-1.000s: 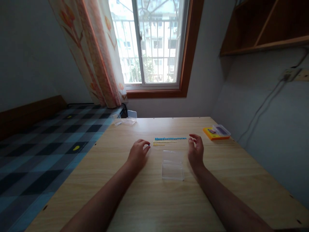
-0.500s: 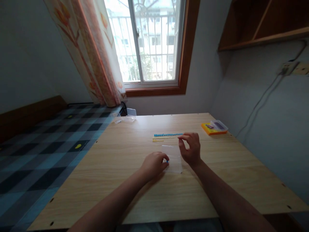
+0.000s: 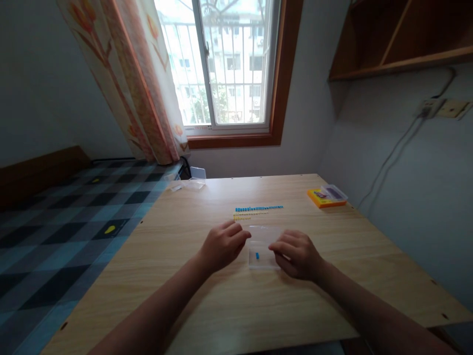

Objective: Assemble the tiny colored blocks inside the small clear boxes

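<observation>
With my left hand [image 3: 221, 244] spread and right hand [image 3: 297, 254] curled, maybe pinching something, I'd release low inside the box [image 3: 263, 264].

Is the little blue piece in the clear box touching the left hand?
Apart. The head view shows the blue piece lying in the clear box, with bare box floor between it and the left hand.
</observation>
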